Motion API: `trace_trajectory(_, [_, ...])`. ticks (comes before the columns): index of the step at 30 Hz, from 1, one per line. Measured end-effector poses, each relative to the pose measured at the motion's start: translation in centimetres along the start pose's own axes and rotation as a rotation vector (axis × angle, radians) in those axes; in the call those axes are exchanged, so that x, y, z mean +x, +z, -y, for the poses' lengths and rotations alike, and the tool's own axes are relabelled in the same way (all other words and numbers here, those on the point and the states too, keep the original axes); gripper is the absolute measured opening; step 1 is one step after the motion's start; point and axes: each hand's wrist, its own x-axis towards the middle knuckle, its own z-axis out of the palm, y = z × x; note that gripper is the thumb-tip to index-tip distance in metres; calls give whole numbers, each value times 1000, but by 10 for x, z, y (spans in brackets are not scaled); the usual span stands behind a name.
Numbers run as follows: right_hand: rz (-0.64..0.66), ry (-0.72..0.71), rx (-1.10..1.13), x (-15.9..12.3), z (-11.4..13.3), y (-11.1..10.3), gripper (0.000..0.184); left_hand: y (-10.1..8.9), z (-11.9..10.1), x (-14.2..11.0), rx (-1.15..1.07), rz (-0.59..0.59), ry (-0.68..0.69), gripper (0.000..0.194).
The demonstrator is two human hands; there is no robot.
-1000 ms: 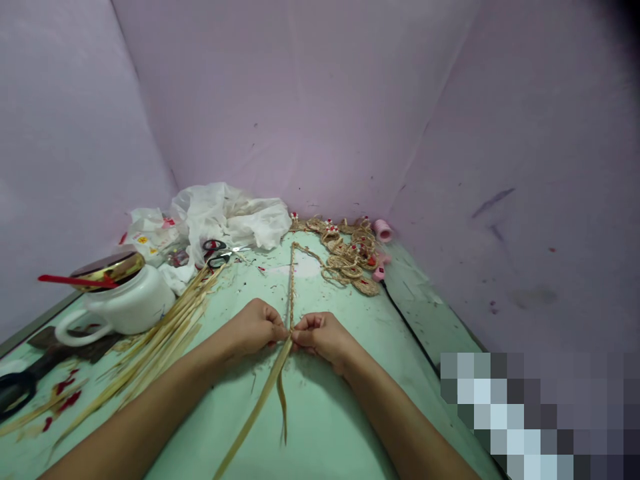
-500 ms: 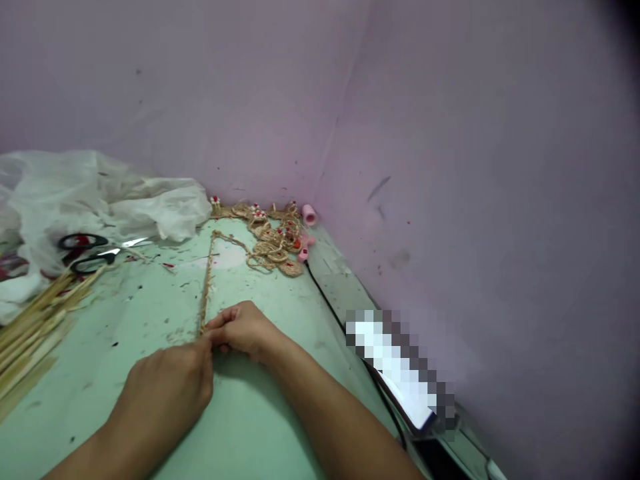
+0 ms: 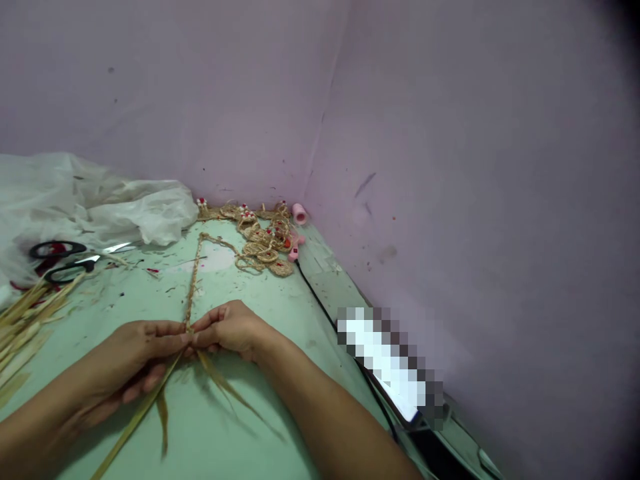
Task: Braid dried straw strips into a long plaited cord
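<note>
A thin braid of dried plant fibre (image 3: 193, 280) runs along the green table toward me. At its near end my left hand (image 3: 137, 350) pinches the strands between thumb and fingers. Right beside it, my right hand (image 3: 227, 330) closes on the same end, fingertips almost touching the left ones. Loose flat fibre strips (image 3: 140, 417) hang down below the left hand, and thinner strips (image 3: 230, 387) fan out under the right. The exact crossing of the strands is hidden by the fingertips.
Black-handled scissors (image 3: 70, 260) and a bundle of dried strips (image 3: 30, 327) lie left, near a white plastic bag (image 3: 145, 210). Coiled braided pieces with red and white beads (image 3: 267, 243) sit by the wall. A black cable (image 3: 320, 297) leads toward a bright-screened device (image 3: 383, 360).
My left hand has turned from a knuckles-up fist to an opened-out pinch, bringing the loose strips into sight. The right hand keeps its pinch. The whole view has shifted slightly.
</note>
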Motion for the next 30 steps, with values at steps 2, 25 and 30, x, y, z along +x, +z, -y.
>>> trace_trajectory(2, [19,-34,-24,3,-3,-2,13,3,2,2,-143,166,-109,35])
trace_trajectory(25, [-39,-233,-459,14,-25,-2,6,18,3,-3,-18,2,-64,12])
trace_trajectory(30, [88,-100,-227,7,-11,-5,12,9,0,-5,-50,116,-61,8])
